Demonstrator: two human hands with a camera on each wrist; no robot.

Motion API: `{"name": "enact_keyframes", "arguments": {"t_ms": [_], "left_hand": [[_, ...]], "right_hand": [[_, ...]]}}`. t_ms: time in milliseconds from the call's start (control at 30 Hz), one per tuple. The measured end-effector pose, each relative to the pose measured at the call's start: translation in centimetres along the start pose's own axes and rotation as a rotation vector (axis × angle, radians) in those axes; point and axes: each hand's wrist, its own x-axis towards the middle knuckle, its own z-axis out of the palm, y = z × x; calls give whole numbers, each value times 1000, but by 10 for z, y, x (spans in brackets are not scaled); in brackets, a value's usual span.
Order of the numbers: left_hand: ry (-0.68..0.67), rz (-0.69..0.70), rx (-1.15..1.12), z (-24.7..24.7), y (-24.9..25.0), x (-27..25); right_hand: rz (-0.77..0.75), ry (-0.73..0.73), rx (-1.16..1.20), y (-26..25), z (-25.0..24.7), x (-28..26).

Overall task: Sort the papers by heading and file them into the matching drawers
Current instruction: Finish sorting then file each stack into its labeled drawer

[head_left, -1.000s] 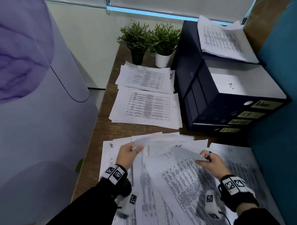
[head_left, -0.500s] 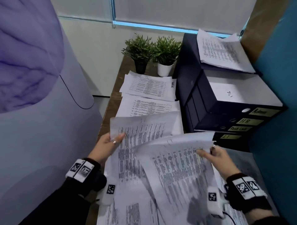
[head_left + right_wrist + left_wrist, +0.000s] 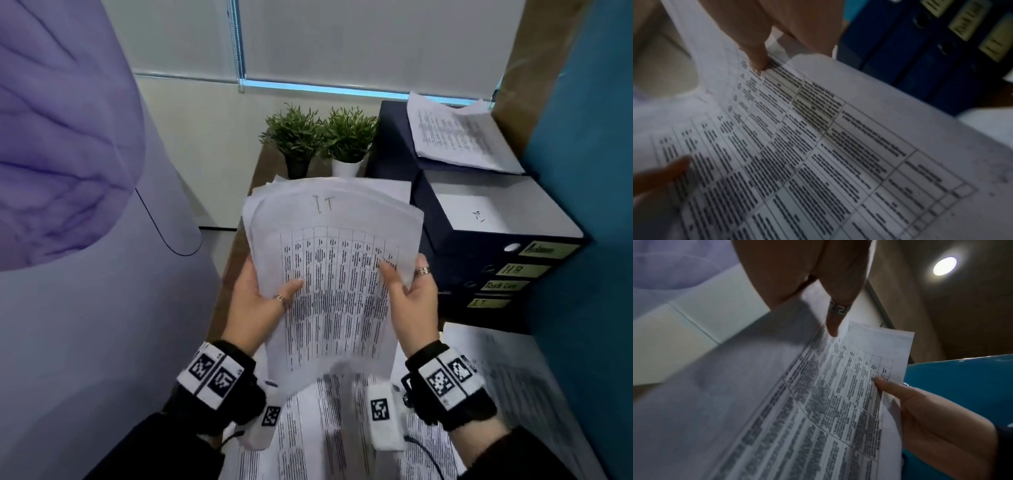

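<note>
Several white sheets form one stack, its top sheet printed with a ruled table of dark text and hand-marked "IT" near the upper edge, the stack bowed slightly and raised above the desk and the loose papers lying on it. The left hand grips the stack's left edge, thumb on the printed face, and the right hand grips the right edge the same way, so the stack sits between both. The drawers, labelled, stand just right of it.
</note>
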Motion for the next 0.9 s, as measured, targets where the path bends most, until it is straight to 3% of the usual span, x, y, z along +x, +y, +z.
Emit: {"name": "enact_keyframes", "arguments": {"t_ms": [100,167,233,333,433,500,567,667,700,767,900], "left_hand": [[25,58,-63,12,4,-5],[11,92,-77,15,-5,-11],[-37,9,-43,17,-26,-17],[-176,-242,-3,20,-66,-21],[-189,-437,72,17,-87,-20],[-215,-439,83,12,-83,-10],[-330,-402,121,6,-66,4],[-442,-321,139,-2,-54,31],[-428,-289,137,-2,-50,38],[-265,-237,118,-4,-53,54],[4,-303,209,-26,-101,69]], "right_hand": [[-193,0,3,-14,-5,-4],[-225,-5,-15,-6,-19,-8],[-77,-35,-56,13,-32,-14],[169,-113,-298,44,-47,-21],[263,-216,-325,49,-57,-16],[263,-274,-362,30,-65,-3],[270,-350,-404,3,-72,11],[391,-507,-411,-24,-70,24],[456,-524,-408,-26,-69,27],[527,-477,-336,-15,-65,32],[747,-176,-145,42,-52,22]]}}
